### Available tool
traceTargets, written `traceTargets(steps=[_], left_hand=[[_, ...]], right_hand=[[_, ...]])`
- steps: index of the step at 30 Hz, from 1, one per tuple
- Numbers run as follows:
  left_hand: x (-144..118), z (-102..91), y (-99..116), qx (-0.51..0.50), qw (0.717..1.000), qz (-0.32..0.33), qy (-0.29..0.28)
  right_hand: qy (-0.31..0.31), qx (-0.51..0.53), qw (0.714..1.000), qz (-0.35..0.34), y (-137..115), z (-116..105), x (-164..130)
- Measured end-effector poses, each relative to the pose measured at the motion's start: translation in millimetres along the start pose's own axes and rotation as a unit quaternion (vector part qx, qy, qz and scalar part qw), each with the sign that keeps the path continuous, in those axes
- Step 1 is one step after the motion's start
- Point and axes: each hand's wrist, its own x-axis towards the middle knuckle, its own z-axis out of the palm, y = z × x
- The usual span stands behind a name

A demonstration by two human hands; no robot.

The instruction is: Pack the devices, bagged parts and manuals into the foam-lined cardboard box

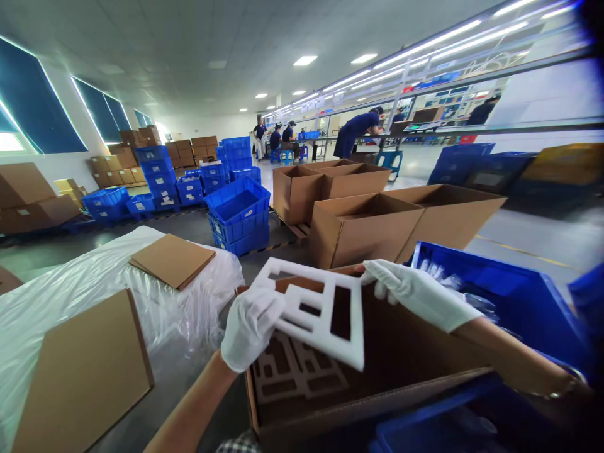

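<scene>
A white foam insert (325,308) with rectangular cut-outs is tilted over an open cardboard box (377,402). My left hand (252,324), in a white glove, is closed on the insert's left edge. Gloved too, my right hand (406,289) has its fingers curled at the insert's far right corner, by the box's far rim; the exact contact there is partly hidden. Down inside the box, more cut-out foam inserts (278,380) lie flat in shadow at the left.
To the right stands a blue bin (514,296) holding clear plastic-looking items. Cardboard sheets (89,371) rest on a plastic-wrapped stack (189,314) at left. Beyond are open cardboard boxes (368,226) and stacked blue crates (238,217). Several people work at a distant bench (425,131).
</scene>
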Motion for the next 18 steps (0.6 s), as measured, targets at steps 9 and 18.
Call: traceTargets(steps=[9, 18], left_hand=[[-9, -4.2, 11, 0.098, 0.987, 0.125, -0.002], [32, 23.4, 10, -0.056, 0.992, -0.058, -0.095]], right_hand=[[0.058, -0.143, 0.977, -0.145, -29, 32, -27], [0.014, -0.174, 0.950, -0.260, -66, 45, -28]])
